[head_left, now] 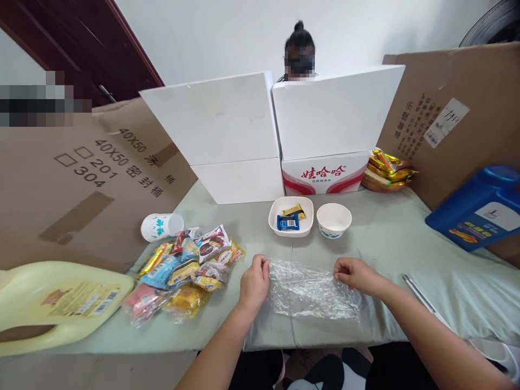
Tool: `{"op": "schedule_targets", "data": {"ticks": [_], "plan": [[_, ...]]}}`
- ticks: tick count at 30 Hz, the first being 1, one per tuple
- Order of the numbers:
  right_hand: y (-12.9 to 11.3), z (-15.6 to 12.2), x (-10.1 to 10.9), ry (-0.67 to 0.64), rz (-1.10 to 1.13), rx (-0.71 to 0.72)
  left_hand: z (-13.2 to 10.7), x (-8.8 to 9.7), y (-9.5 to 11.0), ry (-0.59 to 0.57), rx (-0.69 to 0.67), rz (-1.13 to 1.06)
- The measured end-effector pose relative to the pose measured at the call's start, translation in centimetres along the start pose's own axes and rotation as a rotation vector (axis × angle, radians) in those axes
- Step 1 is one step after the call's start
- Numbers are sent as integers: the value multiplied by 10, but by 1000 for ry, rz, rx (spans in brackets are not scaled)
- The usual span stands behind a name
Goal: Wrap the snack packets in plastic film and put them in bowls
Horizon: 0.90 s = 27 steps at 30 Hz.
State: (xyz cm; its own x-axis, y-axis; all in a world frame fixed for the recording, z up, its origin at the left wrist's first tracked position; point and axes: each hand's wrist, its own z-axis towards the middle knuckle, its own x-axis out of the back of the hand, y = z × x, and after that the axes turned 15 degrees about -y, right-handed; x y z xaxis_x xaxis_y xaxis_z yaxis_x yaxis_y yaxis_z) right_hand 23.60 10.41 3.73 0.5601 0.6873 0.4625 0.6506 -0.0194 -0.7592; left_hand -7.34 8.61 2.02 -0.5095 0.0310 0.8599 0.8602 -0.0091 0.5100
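Note:
A sheet of clear, crinkled plastic film (309,292), perhaps a bag, stretches between my two hands just above the cloth. Its upper left corner is pinched by my left hand (255,279). My right hand (354,275) grips the film near its upper right corner, fingers closed. Beyond the film stands a white square bowl (271,223) with a blue packet (288,222) and a gold packet (294,210) inside. Right of it is a white paper bowl (333,221) with a blue-green pattern. Several wrapped snacks (187,269) lie heaped to the left of my left hand.
A paper cup (161,226) lies on its side behind the snacks. White boxes (239,179) wall off the back. A yellow jug (73,303) is at left, a blue bottle (479,211) at right, near a basket of gold packets (385,172). Tongs (418,292) lie right. A person sits behind.

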Motion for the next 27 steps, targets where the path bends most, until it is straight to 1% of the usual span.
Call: {"op": "schedule_targets", "data": {"ticks": [3,5,6,9,10,11,12,13,15,16,17,19,20,21,22,23,24,25,26,27], "plan": [[-2,-4,-6,141,-130,-78,7,-10,-3,-37,28,237],[-5,-7,-11,180,-201,-113,9,-14,-4,-18,-13,330],[-7,-8,-14,189,-227,-126,9,-15,-3,26,-50,362],[-11,-11,-21,206,-272,-153,4,-12,2,252,-194,402],[-11,-11,-23,210,-282,-160,0,-11,6,300,-258,397],[-12,-12,-25,211,-300,-166,-4,-11,9,300,-340,384],[-11,-12,-27,212,-323,-174,-8,-11,13,245,-437,367],[-11,-12,-28,212,-349,-182,-11,-11,17,148,-538,351],[-7,-13,-30,208,-391,-197,-17,-14,22,-101,-690,342],[-4,-14,-29,211,-404,-206,-19,-16,23,-213,-724,351],[-2,-15,-29,228,-422,-216,-20,-18,24,-301,-730,364],[2,-19,-30,327,-513,-223,-21,-21,24,-414,-704,384],[2,-21,-32,404,-576,-198,-21,-22,23,-450,-689,386],[0,-23,-36,484,-637,-143,-21,-23,23,-471,-675,383],[-2,-25,-42,540,-690,-54,-21,-23,23,-482,-663,379],[-4,-26,-49,550,-730,61,-21,-24,23,-489,-658,378],[-6,-27,-57,515,-764,187,-20,-24,22,-491,-654,378],[-7,-28,-65,445,-798,305,-20,-23,20,-490,-650,380],[-5,-30,-73,359,-833,395,-20,-21,16,-482,-639,383],[-2,-32,-80,283,-865,449,-19,-19,10,-465,-617,388]]}}
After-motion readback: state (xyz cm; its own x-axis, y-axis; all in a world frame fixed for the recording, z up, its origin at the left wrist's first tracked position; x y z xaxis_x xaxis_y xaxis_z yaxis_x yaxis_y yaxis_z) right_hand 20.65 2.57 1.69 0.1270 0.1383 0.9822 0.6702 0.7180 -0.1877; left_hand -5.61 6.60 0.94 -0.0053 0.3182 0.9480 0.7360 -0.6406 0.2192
